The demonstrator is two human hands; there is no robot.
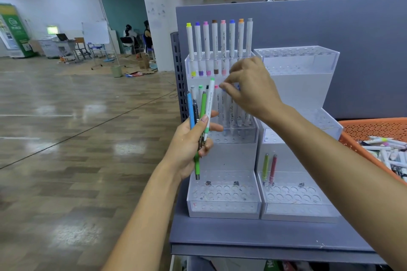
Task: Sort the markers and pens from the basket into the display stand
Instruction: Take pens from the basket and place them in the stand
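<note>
Our left hand [193, 141] grips a pen bundle [199, 114] upright, in front of the left display stand [222, 207] — blue pen [190, 108], black pen [195, 110], green pen [202, 105] and white marker with green cap [210, 94]. Thumb lies across the front, fingers curl round the back

Our right hand [248, 90] is up at that stand's middle tier, fingers curled, thumb and forefinger close together at the tops of the middle-row markers [231, 114]. We can't tell if it actually pinches one

Top tier carries a row of eight markers [214, 39], caps up. The bottom tier's holes hold no pens

The right display stand [297, 209] sits just beside the left one – a lime pen [265, 167] and a red pen [273, 168] stand in its bottom tier

Orange basket [374, 130] is at the far right on the same grey shelf [264, 233], with a pile of loose markers [387, 154] inside
</note>
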